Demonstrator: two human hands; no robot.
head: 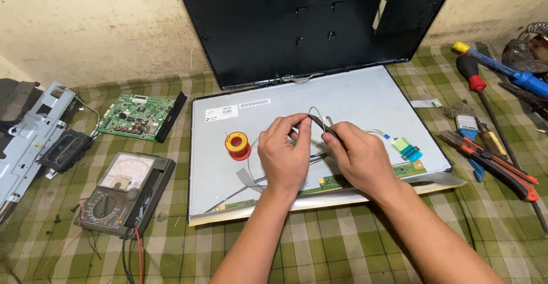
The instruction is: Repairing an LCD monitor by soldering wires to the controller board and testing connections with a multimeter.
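Both hands, left hand [283,154] and right hand [357,157], pinch a thin wire [317,114] above the grey panel [342,98], right of the solder spool [237,145].

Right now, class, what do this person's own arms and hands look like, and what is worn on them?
Both forearms are bare: no sleeves in view. The left hand and right hand wear no gloves, rings, watch or bands. Fingernails are short.

An electronics repair workshop: opened display panel [308,141], analogue multimeter [123,195], circuit board [136,116], solder spool [237,145], screwdrivers [485,98].
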